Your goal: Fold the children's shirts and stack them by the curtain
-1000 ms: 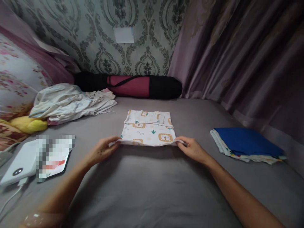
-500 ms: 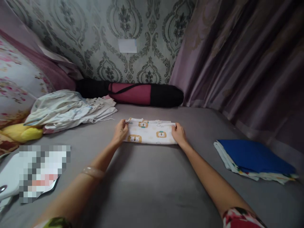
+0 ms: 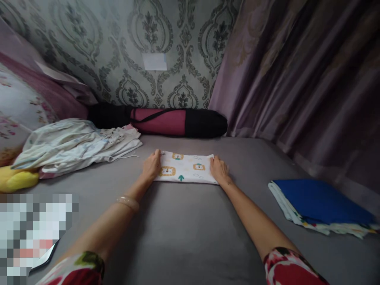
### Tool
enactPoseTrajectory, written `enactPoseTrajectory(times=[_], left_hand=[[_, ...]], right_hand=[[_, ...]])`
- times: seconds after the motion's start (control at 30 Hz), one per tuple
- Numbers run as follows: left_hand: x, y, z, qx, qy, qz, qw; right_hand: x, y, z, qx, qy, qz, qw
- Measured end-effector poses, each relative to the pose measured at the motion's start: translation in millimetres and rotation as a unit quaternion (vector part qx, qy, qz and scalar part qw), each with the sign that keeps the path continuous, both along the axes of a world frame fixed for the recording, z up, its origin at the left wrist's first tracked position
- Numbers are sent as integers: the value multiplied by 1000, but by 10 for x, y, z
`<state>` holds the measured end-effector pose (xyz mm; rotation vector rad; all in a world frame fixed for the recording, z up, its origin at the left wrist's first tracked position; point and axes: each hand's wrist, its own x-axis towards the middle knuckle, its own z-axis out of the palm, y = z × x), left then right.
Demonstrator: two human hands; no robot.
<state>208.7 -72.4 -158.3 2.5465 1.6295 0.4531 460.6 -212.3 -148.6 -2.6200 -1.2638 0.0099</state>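
Observation:
A small white cloth with orange lion prints (image 3: pixel 185 168) lies folded in half on the grey bed sheet (image 3: pixel 184 229). My left hand (image 3: pixel 152 165) rests on its left edge, fingers together and laid over the fold. At the right edge my right hand (image 3: pixel 219 169) lies the same way, fingers flat on the cloth. Both hands press the folded cloth down against the sheet.
A folded blue cloth on printed white ones (image 3: pixel 320 206) sits at the right. A heap of pale clothes (image 3: pixel 74 144) lies at the left, with a yellow item (image 3: pixel 16 180) beside it. A black and maroon roll bag (image 3: pixel 160 122) lies along the wall. Curtains (image 3: pixel 297 79) hang at the right.
My hands lifted the near edge of the lion cloth and carried it away from me, folding it in half. They now rest flat on its two ends.

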Motion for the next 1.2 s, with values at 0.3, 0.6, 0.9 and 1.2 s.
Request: enactPoseTrajectory(times=[0.3,0.6,0.9,1.2], left_hand=[[-20,34,5,-57,2,62,996],[353,-517,105,34,19,-143,989],[533,-574,-163,-2,48,-124,991],[287,-369,-207,-5,50,-57,997]], right_hand=[[110,14,46,-16,56,-22,998],[-471,45,97,61,-57,184,979],[-807,197,-149,16,-3,291,957],[-627,152,-211,20,-20,244,969]])
